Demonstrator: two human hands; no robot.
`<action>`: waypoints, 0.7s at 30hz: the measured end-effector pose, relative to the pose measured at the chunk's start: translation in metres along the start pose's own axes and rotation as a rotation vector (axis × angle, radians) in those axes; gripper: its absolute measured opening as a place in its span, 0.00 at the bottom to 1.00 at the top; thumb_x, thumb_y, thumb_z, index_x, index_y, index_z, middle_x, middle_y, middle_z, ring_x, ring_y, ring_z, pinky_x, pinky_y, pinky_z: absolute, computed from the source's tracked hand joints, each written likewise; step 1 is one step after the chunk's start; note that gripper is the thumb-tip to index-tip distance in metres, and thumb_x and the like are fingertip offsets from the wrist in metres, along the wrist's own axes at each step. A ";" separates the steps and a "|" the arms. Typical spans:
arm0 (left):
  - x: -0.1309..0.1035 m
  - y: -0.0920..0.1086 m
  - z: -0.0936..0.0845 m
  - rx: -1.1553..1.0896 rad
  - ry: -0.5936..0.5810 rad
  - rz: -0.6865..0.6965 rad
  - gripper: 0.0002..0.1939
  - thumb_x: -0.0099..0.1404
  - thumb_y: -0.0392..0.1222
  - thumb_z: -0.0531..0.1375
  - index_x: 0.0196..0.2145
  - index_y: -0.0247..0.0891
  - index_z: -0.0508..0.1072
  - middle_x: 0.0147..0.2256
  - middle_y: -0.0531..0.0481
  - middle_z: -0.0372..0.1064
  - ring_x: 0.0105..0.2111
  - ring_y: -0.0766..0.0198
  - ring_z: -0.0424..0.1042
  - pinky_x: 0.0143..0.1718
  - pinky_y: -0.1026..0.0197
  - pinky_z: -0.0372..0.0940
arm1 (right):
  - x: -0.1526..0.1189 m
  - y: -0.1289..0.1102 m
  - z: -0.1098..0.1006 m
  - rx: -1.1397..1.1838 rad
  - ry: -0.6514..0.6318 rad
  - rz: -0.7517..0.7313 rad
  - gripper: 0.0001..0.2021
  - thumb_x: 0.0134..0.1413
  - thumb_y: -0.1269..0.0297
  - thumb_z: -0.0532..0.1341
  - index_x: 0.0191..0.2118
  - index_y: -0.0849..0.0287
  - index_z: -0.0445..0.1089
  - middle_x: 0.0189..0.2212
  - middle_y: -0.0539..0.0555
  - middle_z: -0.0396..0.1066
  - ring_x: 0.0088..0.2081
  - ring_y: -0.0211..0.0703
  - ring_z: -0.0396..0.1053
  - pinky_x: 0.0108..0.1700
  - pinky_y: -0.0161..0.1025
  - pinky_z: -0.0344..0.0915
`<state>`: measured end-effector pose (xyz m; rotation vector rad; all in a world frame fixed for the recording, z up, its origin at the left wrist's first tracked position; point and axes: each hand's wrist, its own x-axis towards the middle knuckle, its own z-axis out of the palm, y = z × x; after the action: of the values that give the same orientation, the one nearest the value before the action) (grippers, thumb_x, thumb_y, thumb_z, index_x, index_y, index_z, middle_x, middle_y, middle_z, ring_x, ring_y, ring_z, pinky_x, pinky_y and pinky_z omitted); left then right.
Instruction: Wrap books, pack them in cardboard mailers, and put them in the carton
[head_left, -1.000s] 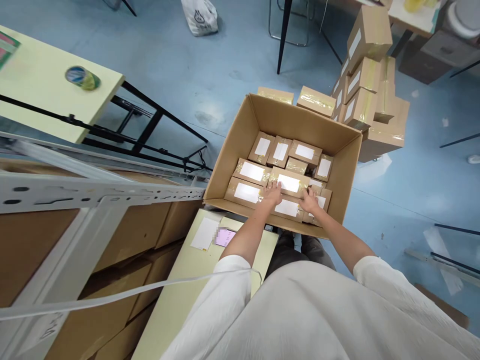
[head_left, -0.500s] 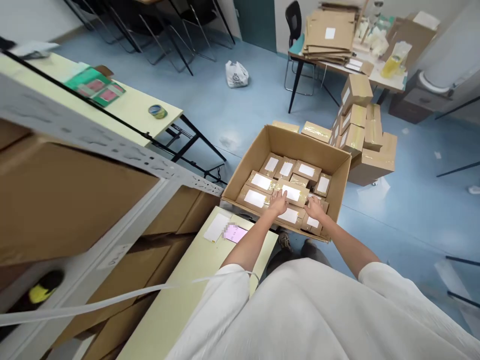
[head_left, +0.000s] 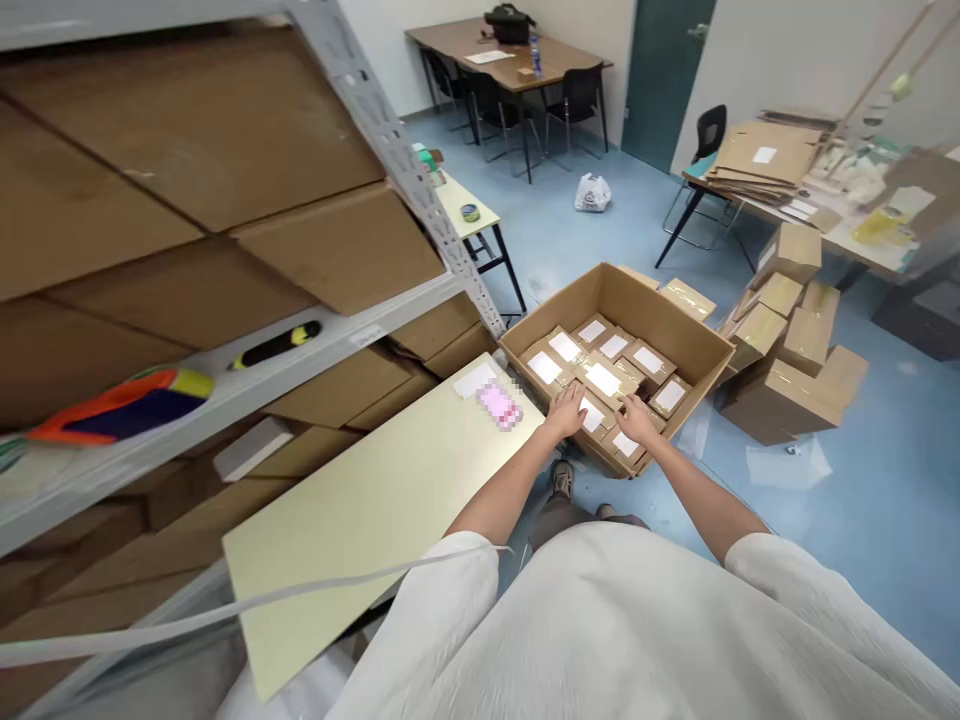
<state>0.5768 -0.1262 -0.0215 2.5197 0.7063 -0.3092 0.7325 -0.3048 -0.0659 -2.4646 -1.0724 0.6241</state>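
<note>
A large open cardboard box [head_left: 541,318] stands in front of me, holding several small taped cartons with white labels. Near the middle, one small carton [head_left: 602,379] sits slightly raised over the others. My left hand [head_left: 567,411] grips its near left end, fingers bent over the edge. At its right end is my right hand [head_left: 637,420], fingers curled against the carton. My palms and the undersides of the cartons are hidden.
A pale table [head_left: 360,500] with paper and a pink item lies left, beside a metal shelf [head_left: 360,322] of cartons. Stacked cartons [head_left: 806,375] stand right of the big box. A white plastic bag [head_left: 592,193] lies on the floor; flattened cardboard [head_left: 757,160] is on the back table.
My view has swung left, bringing more of the shelf and the brown table into sight. Both hands stay at the small carton inside the big box.
</note>
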 end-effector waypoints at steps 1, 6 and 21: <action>-0.012 0.001 0.003 -0.011 0.014 -0.022 0.36 0.77 0.45 0.53 0.78 0.40 0.52 0.80 0.37 0.41 0.79 0.45 0.46 0.76 0.39 0.48 | -0.003 -0.002 0.002 0.004 0.010 -0.038 0.26 0.68 0.61 0.56 0.68 0.58 0.69 0.69 0.65 0.63 0.69 0.60 0.62 0.71 0.53 0.59; -0.073 -0.011 0.007 -0.060 0.079 -0.133 0.36 0.77 0.44 0.54 0.78 0.41 0.51 0.80 0.36 0.42 0.79 0.44 0.46 0.76 0.40 0.47 | -0.011 -0.032 0.010 0.016 0.016 -0.232 0.24 0.67 0.61 0.56 0.66 0.57 0.71 0.68 0.64 0.65 0.68 0.59 0.64 0.70 0.54 0.62; -0.318 -0.126 0.024 -0.178 0.321 -0.557 0.37 0.76 0.45 0.55 0.78 0.44 0.52 0.79 0.35 0.44 0.78 0.42 0.49 0.75 0.40 0.50 | -0.089 -0.233 0.116 -0.132 -0.283 -0.653 0.24 0.68 0.62 0.57 0.66 0.55 0.71 0.70 0.64 0.63 0.67 0.61 0.64 0.66 0.56 0.65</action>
<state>0.2401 -0.1800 0.0153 2.1825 1.4941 -0.0198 0.4798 -0.2045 -0.0237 -1.9645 -1.9583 0.7047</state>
